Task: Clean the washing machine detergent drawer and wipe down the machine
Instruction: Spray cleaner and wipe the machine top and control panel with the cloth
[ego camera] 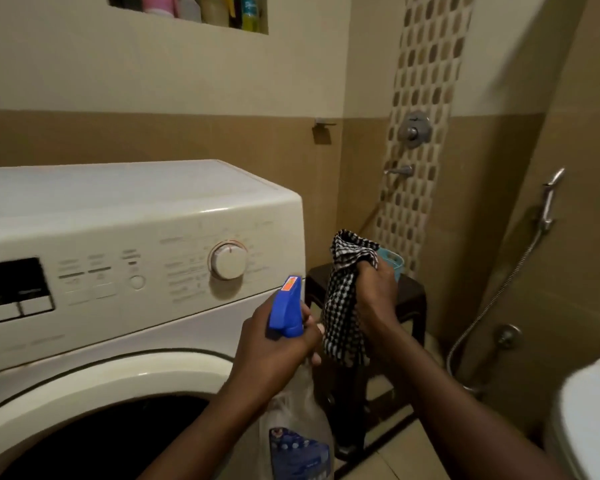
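Tiled bathroom, beige walls. Washing machine (pixel 118 209) at left, control panel facing the hands. L hand (pixel 278 348) grips spray bottle (pixel 286 306) at neck. R hand (pixel 376 292) bunches checked cloth (pixel 342 306) just beside it. Cloth prob. soft and light. Bottle plastic looks slick, so neck is the best hold. Panel rigid, smooth.

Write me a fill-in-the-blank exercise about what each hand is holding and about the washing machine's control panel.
1. The left hand grips a spray bottle with a ____ trigger head.
2. The right hand holds a cloth checked black and ____.
3. On the washing machine, the round dial sits to the ____ of the dark display.

Missing words: blue; white; right.
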Motion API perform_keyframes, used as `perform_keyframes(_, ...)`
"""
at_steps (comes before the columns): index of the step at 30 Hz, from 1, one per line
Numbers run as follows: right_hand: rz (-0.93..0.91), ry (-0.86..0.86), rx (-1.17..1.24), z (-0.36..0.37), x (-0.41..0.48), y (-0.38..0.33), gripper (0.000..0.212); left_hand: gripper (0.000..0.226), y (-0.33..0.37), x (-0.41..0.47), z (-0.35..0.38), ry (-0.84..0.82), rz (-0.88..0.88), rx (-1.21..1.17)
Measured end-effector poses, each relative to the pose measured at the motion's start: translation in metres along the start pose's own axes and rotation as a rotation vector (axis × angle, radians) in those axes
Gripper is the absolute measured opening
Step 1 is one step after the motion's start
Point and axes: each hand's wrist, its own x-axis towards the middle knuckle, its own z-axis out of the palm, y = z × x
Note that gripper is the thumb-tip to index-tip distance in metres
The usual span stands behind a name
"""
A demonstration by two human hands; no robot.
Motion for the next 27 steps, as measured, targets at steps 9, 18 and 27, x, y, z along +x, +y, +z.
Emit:
perform_keyframes(9,0.116,-0.016,-0.058,-0.072,0.042,-0.082,0.035,0.027,0.084,0.025,0.056,-0.062,-0.038,0.081)
perform_keyframes(18,0.169,0.050,-0.183,-0.139,0.059,-0.267,0.035,0.030,0.241,0.056,0.076,-0.010,-0.082,0.080)
perform_keyframes(27,0.111,-0.020,-0.288,-0.174,0.072,-0.381,0.038,0.026,0.339,0.085,0.090,0.034,-0.031,0.149)
